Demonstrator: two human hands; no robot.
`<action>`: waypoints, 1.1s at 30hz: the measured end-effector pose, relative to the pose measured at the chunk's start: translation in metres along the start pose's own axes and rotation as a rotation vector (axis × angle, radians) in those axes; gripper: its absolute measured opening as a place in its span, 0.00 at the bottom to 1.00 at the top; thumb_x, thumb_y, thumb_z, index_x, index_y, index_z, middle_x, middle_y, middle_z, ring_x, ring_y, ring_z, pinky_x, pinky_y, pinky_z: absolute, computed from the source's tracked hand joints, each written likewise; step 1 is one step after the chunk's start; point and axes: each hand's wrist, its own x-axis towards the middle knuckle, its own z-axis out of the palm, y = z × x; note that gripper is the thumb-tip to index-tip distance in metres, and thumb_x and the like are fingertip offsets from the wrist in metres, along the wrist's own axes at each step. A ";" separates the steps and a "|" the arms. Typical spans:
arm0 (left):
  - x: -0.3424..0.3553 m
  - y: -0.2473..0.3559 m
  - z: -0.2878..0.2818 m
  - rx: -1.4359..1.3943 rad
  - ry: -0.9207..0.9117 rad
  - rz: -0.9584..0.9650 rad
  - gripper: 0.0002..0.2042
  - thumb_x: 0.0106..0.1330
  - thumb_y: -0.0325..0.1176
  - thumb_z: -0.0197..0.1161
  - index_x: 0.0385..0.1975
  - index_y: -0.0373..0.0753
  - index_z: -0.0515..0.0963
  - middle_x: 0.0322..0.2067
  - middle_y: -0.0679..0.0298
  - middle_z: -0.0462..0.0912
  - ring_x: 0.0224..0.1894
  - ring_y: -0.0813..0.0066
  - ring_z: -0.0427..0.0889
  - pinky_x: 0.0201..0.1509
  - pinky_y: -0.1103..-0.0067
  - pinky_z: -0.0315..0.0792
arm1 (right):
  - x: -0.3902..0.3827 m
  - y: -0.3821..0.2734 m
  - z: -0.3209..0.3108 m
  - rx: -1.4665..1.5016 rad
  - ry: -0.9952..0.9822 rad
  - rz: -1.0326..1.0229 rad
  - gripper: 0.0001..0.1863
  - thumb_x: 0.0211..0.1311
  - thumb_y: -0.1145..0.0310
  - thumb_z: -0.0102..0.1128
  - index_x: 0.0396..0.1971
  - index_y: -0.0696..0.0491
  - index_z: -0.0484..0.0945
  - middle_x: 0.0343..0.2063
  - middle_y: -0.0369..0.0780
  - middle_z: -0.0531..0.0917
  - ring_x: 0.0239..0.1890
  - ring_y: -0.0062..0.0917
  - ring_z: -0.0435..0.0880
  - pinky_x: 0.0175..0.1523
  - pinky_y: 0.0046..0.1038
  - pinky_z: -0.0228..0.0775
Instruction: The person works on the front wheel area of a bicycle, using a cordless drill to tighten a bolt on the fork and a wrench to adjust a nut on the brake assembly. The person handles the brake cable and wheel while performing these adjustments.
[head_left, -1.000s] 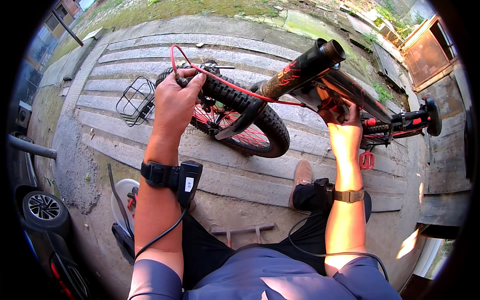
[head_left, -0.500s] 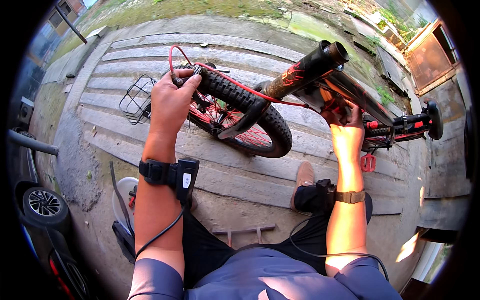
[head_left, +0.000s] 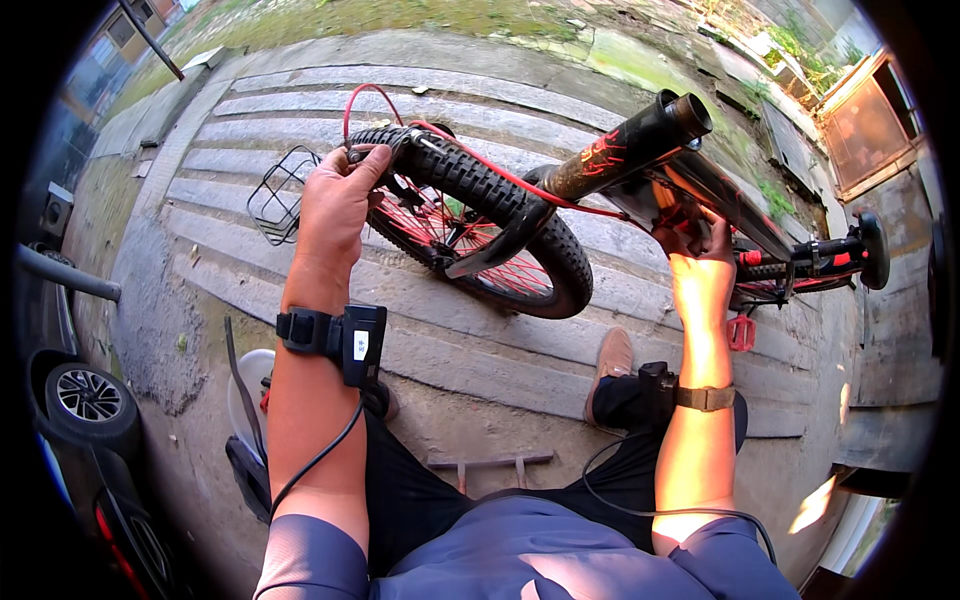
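A black bicycle with red cables and red spokes stands in front of me, its front wheel turned to the left. My left hand is closed in a pinch at the left edge of the tyre, on the end of a looped red cable. The pinched end is mostly hidden by my fingers. From the tyre's top the red cable runs right, past the bare head tube, to the frame. My right hand is closed against the underside of the bicycle frame, fingers curled in shadow.
A black wire basket lies beyond my left hand. Beside my left forearm stands a white bucket with tools. Between my feet is a small wooden stool or bar. A parked car sits at far left; slatted concrete lies underneath.
My left hand has moved slightly left and down from the tyre with the cable end, showing more of the tyre top. My right hand keeps its place on the frame. The view has shifted a little.
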 end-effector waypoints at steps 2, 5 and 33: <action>0.001 -0.002 -0.001 0.025 -0.008 0.008 0.11 0.68 0.41 0.68 0.41 0.41 0.80 0.34 0.72 0.83 0.32 0.86 0.78 0.36 0.84 0.74 | 0.001 0.006 0.000 0.042 -0.004 0.006 0.28 0.56 0.68 0.77 0.54 0.55 0.73 0.38 0.34 0.86 0.37 0.13 0.81 0.43 0.17 0.72; 0.004 -0.005 -0.002 0.029 -0.020 0.007 0.11 0.69 0.42 0.67 0.41 0.42 0.80 0.34 0.72 0.83 0.33 0.86 0.78 0.36 0.85 0.74 | 0.001 0.009 -0.001 0.070 -0.009 0.024 0.29 0.55 0.66 0.74 0.56 0.53 0.73 0.38 0.37 0.86 0.38 0.18 0.83 0.43 0.21 0.73; -0.011 -0.001 0.009 -0.033 -0.105 0.007 0.11 0.70 0.35 0.66 0.43 0.34 0.79 0.35 0.69 0.82 0.36 0.85 0.75 0.41 0.85 0.70 | -0.026 -0.056 -0.018 0.549 -0.085 0.258 0.24 0.70 0.68 0.58 0.64 0.52 0.67 0.28 0.30 0.79 0.19 0.07 0.61 0.22 0.14 0.49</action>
